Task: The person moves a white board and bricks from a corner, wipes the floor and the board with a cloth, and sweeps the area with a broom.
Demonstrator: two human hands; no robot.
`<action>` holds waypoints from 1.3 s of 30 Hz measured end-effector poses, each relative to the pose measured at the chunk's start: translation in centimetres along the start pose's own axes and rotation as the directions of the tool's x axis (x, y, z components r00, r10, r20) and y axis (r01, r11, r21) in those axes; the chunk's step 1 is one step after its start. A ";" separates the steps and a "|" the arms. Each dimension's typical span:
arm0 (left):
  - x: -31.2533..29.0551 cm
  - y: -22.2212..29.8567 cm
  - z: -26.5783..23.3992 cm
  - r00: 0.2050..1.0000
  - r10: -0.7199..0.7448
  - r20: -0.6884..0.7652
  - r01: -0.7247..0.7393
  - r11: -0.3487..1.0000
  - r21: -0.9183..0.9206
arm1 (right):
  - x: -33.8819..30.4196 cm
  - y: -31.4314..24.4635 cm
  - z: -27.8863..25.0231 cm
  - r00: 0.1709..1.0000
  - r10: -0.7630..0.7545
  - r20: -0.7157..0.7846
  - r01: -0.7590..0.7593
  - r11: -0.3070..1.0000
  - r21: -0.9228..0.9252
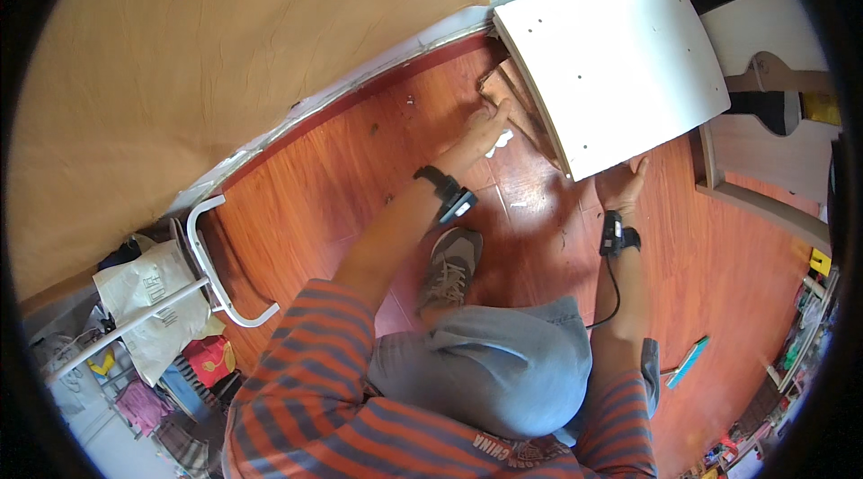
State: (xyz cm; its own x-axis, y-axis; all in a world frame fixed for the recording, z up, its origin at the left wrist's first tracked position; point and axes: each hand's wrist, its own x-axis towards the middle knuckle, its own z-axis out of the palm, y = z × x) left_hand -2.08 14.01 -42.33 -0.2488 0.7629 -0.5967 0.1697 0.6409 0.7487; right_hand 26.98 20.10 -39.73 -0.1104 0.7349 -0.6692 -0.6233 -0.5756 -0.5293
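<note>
A white board unit [620, 66] with small dark holes in its face stands at the upper right. Beneath its left side a brown wooden edge [521, 110] shows close to the floor. My left hand [484, 130] is down beside that edge, closed around a crumpled white tissue [500, 145], its thumb stretched forward. My right hand [625, 187] is at the unit's near edge, thumb raised and fingers curled under the edge, where they are partly hidden. Each wrist carries a black strap with a small device.
Past the reddish wood-look floor [315, 182] runs a wall covered in tan sheeting [252, 57]. A white metal tube frame [202, 254] and a pale bag [153, 299] sit at left. Pale shelving [764, 128] stands at right; a teal brush [689, 362] lies behind my right arm.
</note>
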 end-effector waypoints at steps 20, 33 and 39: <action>6.0 5.5 -1.3 0.986 0.007 0.165 0.005 0.997 -0.074 | -0.8 1.5 6.8 0.975 -0.220 -0.004 0.216 0.961 -0.172; 5.0 5.2 -1.4 0.976 0.096 0.194 -0.070 0.988 -0.136 | 0.9 0.0 2.9 0.997 -0.048 0.066 0.056 0.992 -0.115; -1.8 5.7 3.5 0.982 0.176 -0.061 -0.184 0.968 -0.171 | 7.0 -3.6 -2.6 0.981 0.111 0.161 -0.085 0.983 -0.162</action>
State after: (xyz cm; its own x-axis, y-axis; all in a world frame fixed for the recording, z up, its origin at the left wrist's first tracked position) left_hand 2.70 16.56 -38.02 -0.2729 0.8572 -0.4367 0.0470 0.4653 0.8839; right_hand 30.48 26.35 -43.87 -0.3026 0.7143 -0.6310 -0.4782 -0.6865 -0.5478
